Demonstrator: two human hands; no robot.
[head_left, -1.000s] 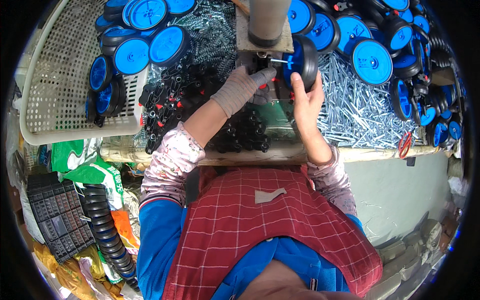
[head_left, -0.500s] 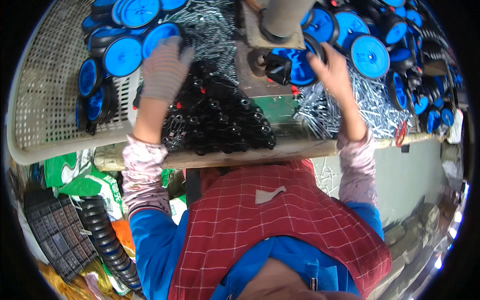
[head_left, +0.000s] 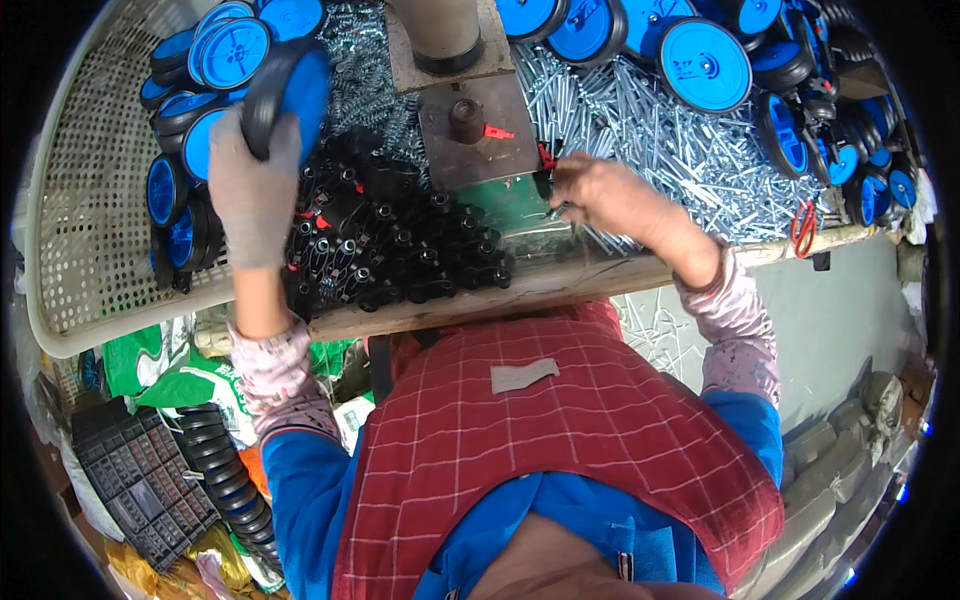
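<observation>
My left hand (head_left: 255, 190), in a pale glove, grips a blue wheel with a black tyre (head_left: 278, 95), blurred by motion, over the edge of the plastic basket (head_left: 90, 220). Several more blue wheels (head_left: 234, 52) lie in that basket. My right hand (head_left: 605, 198), bare, has its fingers drawn together at the near side of the metal rods (head_left: 690, 150). A small dark piece shows at its fingertips, too unclear to name. Between my hands lies a heap of black plastic parts (head_left: 410, 245) with bits of metal and red.
A metal plate with a round stud (head_left: 465, 120) stands below a thick grey post (head_left: 437, 30), a red piece (head_left: 498, 132) on it. Springs (head_left: 375, 90) are heaped left of the post. Blue wheels (head_left: 705, 65) lie at right, and red-handled scissors (head_left: 803, 230) near the bench edge.
My left hand has lifted a wheel from the basket toward me. My right hand has let go of a wheel with a black bracket and come down beside the rods. The view has shifted.
</observation>
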